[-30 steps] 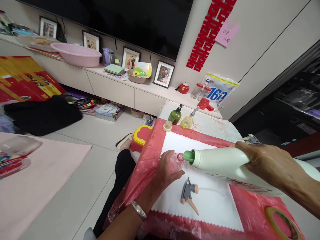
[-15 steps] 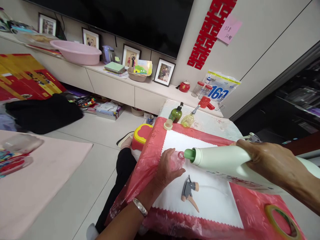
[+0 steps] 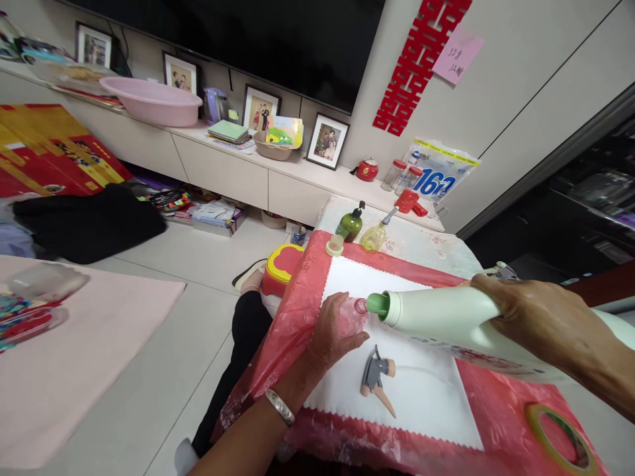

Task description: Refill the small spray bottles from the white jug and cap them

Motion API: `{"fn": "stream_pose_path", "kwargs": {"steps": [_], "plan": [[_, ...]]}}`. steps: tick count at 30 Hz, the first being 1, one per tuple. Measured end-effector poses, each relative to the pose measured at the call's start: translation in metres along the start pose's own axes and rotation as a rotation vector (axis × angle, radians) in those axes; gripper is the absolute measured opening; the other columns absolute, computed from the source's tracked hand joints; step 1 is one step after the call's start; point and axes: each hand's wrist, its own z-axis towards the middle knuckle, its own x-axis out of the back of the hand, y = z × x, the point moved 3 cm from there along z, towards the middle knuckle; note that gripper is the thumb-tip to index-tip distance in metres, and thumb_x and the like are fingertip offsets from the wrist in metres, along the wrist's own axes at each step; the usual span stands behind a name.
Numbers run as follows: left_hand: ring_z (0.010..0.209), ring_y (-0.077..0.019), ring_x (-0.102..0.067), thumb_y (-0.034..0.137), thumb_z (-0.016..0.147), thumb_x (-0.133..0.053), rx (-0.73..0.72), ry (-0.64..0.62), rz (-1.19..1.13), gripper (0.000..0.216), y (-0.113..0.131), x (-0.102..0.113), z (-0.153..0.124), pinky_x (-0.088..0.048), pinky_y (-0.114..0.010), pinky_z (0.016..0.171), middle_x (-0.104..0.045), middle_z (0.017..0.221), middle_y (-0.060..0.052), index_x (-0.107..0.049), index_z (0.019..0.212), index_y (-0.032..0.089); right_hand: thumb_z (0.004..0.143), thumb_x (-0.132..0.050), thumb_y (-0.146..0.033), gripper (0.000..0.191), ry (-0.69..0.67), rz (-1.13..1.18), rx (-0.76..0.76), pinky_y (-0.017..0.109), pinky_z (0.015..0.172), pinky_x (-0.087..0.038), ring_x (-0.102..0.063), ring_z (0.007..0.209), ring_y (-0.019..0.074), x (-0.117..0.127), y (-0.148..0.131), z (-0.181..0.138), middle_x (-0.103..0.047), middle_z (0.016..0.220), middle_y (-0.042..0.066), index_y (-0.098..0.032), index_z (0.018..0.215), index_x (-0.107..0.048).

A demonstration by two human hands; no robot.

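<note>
My left hand [image 3: 333,334] is closed round a small clear pink bottle [image 3: 353,318] with an uncovered neck. My right hand [image 3: 528,317] grips a large pale green jug [image 3: 446,317] by its handle, tipped nearly level. The jug's green spout [image 3: 378,305] meets the pink bottle's mouth; whether liquid flows, I cannot tell. A grey and peach spray trigger head [image 3: 378,378] lies on the white scalloped sheet [image 3: 421,416] below the jug. Beyond my left hand a cream cap [image 3: 335,245] rests at the sheet's far edge.
Red plastic film [image 3: 501,423] covers the table, with a roll of tape [image 3: 560,437] at the near right. A green pump bottle [image 3: 351,225] and a yellowish spray bottle [image 3: 374,237] stand at the back. A red and yellow stool [image 3: 278,281] is left of the table.
Almost nothing differs. Both hands, the bottle and the jug keep their places relative to each other; the whole view has shifted very slightly.
</note>
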Motion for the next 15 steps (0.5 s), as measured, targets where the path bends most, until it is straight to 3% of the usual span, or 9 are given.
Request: {"fn": "stream_pose_path", "kwargs": {"steps": [9,15], "plan": [[0.124,-0.0349,-0.056,0.054,0.066,-0.081,0.011,-0.016,-0.014,0.090,-0.0015,-0.0003,-0.0001,-0.047,-0.058,0.107,-0.054,0.131,-0.014,-0.038,0.138,0.023,0.073,-0.049,-0.020,0.013,0.079,0.046,0.027,0.028,0.048,-0.028,-0.060,0.056,0.0200,-0.0012,0.0011,-0.0001,-0.065,0.064,-0.004,-0.031,0.079,-0.052],[0.123,-0.0338,-0.056,0.055,0.067,-0.080,0.005,-0.008,-0.009,0.088,-0.0005,-0.0003,-0.0005,-0.048,-0.056,0.107,-0.054,0.132,-0.014,-0.039,0.138,0.022,0.074,-0.047,-0.020,0.015,0.039,0.013,0.011,0.029,0.050,-0.029,-0.064,0.062,0.0217,0.0004,-0.0003,-0.0002,-0.067,0.069,-0.005,-0.031,0.082,-0.052]]}}
